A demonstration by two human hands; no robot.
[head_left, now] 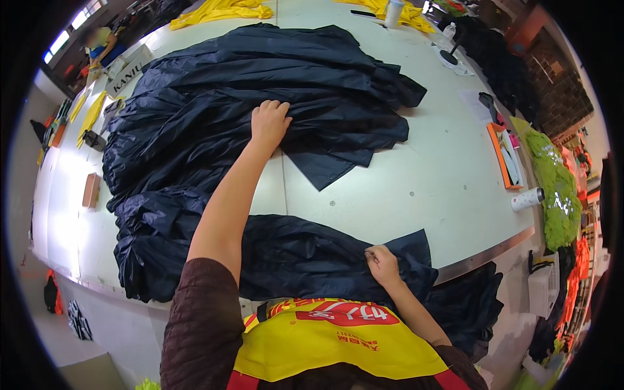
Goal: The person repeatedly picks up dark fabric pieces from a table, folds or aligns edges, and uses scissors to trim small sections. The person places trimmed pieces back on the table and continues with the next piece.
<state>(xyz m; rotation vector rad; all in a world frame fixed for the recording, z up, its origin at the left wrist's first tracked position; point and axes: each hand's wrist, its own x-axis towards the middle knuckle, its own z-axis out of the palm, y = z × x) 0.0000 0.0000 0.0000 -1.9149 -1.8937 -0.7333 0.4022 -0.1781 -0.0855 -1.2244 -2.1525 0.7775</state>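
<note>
Dark cloth pile (260, 71) on a pale table (364, 201), with a separate dark cloth (305, 244) on the person's side of it. The widest bare stretch of table lies to the right of the pile, reaching to the right-hand rim; a narrower bare strip separates the pile from the dark cloth. Right of the pile, near that rim, are an orange-edged box (505, 156) and a white cylinder (527, 199). Left of the pile stands a small brown box (91, 190); beyond the pile's far edge lies yellow fabric (221, 13).

The pile's long axis runs left to right: its left side is bunched, its loose ends point right, and one corner points toward the person. The dark cloth also runs lengthwise left to right, nearer the person than the pile, covering part of the near table edge, with a pointed corner at its right end.

The left hand (270, 123) rests on the near part of the pile, fingers bent and close together over the folds. The right hand (382, 262) touches the dark cloth toward its right end, fingers curled inward. Whether either hand pinches fabric cannot be told.
</note>
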